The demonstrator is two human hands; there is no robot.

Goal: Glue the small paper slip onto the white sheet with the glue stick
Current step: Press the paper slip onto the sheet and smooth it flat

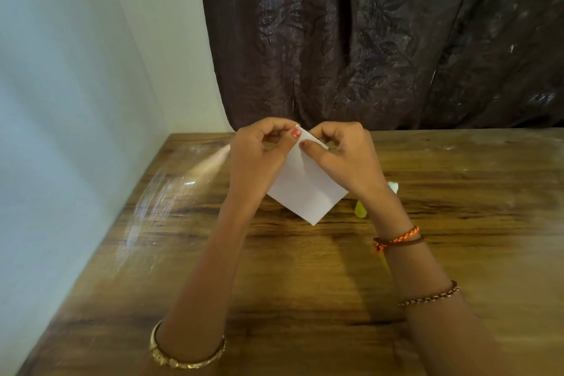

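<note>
A white sheet [305, 189] hangs tilted above the wooden table [305, 278], held up by both hands at its upper corner. My left hand [259, 149] pinches that corner between thumb and fingers. My right hand [341, 152] pinches the sheet's top edge right beside it, thumb on the near face. A yellow-green glue stick [360, 210] lies on the table under my right wrist, mostly hidden, with its pale end [393, 186] showing on the other side. I cannot make out a separate small slip; it may be under the fingertips.
A pale wall [76, 101] runs along the table's left edge. A dark patterned curtain [381, 40] hangs behind the far edge. Bare wood spreads to the right and toward me.
</note>
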